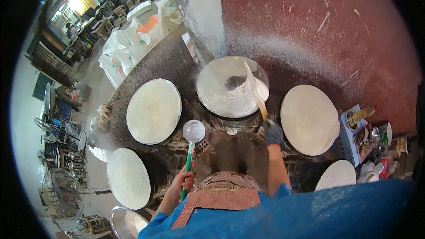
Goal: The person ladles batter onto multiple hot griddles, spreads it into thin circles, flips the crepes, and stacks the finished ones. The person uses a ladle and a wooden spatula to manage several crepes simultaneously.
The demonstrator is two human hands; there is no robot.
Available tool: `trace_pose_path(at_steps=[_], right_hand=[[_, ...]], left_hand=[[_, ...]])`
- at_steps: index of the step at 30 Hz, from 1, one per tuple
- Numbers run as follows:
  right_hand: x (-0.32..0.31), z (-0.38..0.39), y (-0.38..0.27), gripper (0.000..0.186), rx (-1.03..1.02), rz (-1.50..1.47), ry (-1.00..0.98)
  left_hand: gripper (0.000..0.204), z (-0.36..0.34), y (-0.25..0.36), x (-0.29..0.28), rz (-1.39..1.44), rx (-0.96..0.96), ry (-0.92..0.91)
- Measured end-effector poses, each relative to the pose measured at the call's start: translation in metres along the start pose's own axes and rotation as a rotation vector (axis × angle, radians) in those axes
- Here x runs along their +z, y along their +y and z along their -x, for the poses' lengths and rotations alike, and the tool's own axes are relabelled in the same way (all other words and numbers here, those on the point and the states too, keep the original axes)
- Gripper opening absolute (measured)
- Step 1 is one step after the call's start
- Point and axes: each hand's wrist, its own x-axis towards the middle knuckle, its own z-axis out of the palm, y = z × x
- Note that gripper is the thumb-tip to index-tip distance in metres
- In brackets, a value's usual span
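My left hand (185, 180) is bare and wrapped round the green handle of a ladle (194, 131). The ladle's round bowl, whitish inside, is held up in front of the middle griddle. A dark glove covers my right hand (272, 133), which grips the wooden handle of a long flat spreader (253, 82). Its pale blade lies across the round middle griddle (212, 79). White batter (263, 89) sits on the griddle's right side against the blade, with a thinner coat around it. A darker patch near the griddle's centre is bare of the thick batter.
Pale round sheets cover griddles at left (154, 111), lower left (128, 178), right (310, 119) and lower right (336, 176). A metal basin (116, 221) is at the lower left. A red wall (318, 22) rises behind. Bottle (363, 114) and blue box (349, 139) stand right. White sacks (126, 46) are far left.
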Motion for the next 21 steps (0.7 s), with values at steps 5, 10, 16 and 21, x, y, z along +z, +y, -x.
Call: trace_pose_path(at_steps=[5,10,16,21], right_hand=[[-0.008,0.034,0.002,0.026,-0.194,0.089,-0.229],[0.032,-0.073,0.033,0.036,0.175,-0.198,-0.175],[0.104,-0.194,0.046,0.031,0.342,-0.649,-0.175],[0.089,-0.106,0.022,0.033,-0.013,-0.265,-0.229]], left_hand=[[0.051,-0.022,-0.006,0.004,-0.059,-0.036,0.019],[0.051,-0.027,-0.018,0.027,0.069,-0.003,0.037],[0.045,-0.020,-0.021,0.039,-0.077,0.096,-0.061],[0.040,-0.020,-0.006,0.018,0.220,-0.061,0.113]])
